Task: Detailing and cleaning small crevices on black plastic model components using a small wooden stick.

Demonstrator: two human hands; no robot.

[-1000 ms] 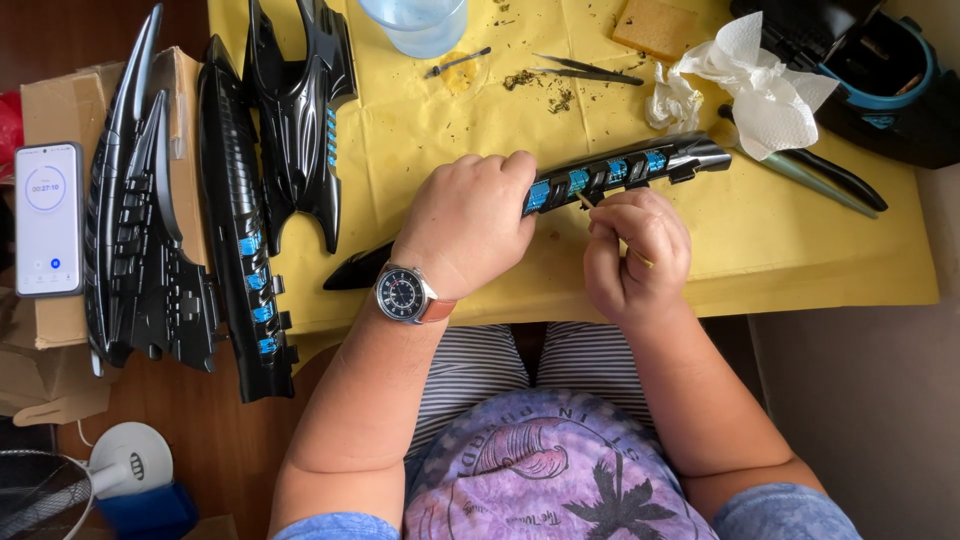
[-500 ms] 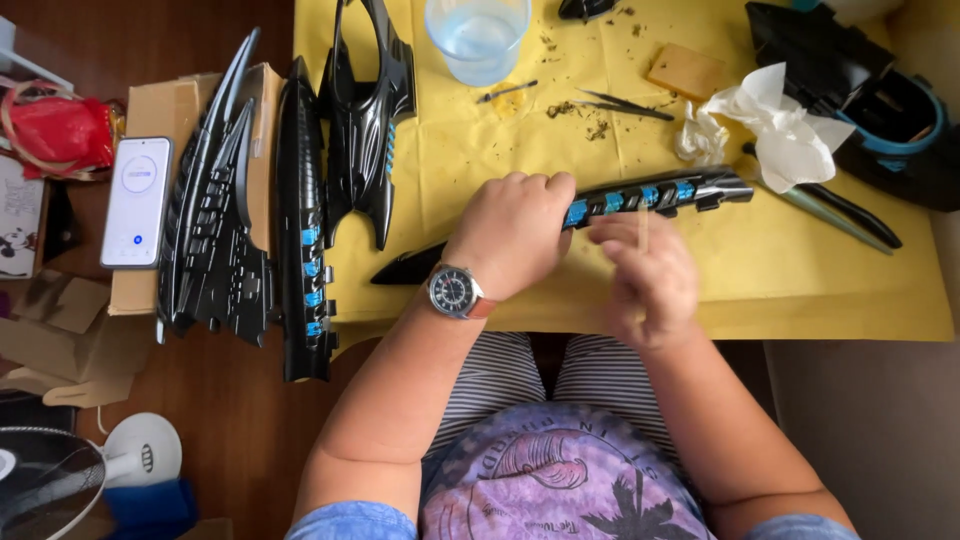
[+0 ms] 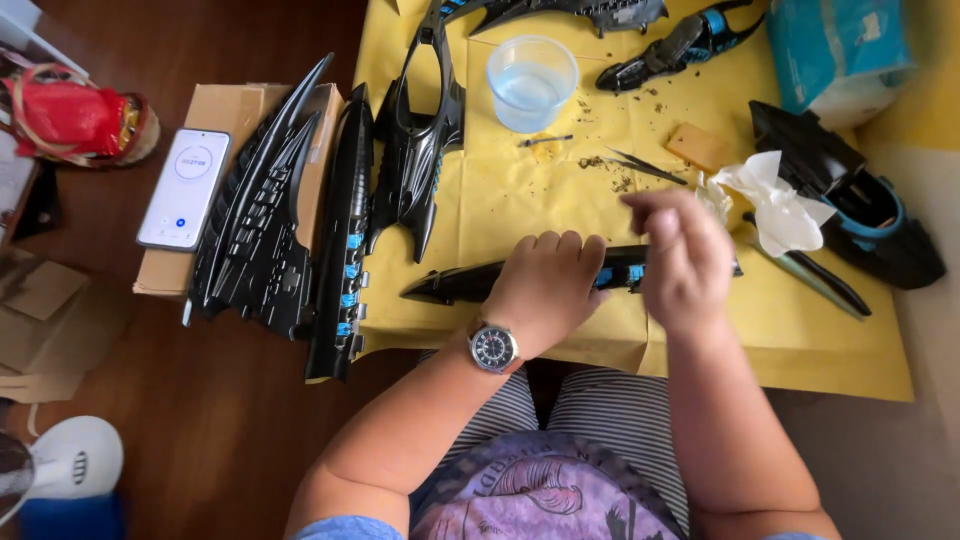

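Two hands work at the near edge of a table point(image 3: 820, 350) covered in yellow paper. The left hand point(image 3: 545, 290) lies palm down, fingers curled over a long, narrow black plastic model part with small blue inserts point(image 3: 455, 285), pinning it against the paper. That part lies flat near the table's front edge, its long axis running left to right across the person's body: the pointed tip sticks out to the left of the left hand, while the blue-studded stretch shows between the two hands and goes on under the right one. A round wristwatch with a dark dial point(image 3: 493, 347) sits on the left wrist.

The right hand point(image 3: 680, 255) is lifted above the part's right end and is blurred; its fingers look drawn together, but whether they pinch anything small cannot be told. So the left hand is on the part, and the right hovers just over it.

Just beyond the right hand lie a crumpled white tissue point(image 3: 775, 205), thin dark tweezers point(image 3: 645, 166) and a small tan block point(image 3: 697, 147) among dark crumbs. Further back stands a clear plastic cup holding a little water point(image 3: 531, 82). To the left, several long black spiked model panels point(image 3: 270, 215) rest across a brown cardboard box point(image 3: 215, 105), with a white smartphone point(image 3: 184, 188) lying on it, screen up.
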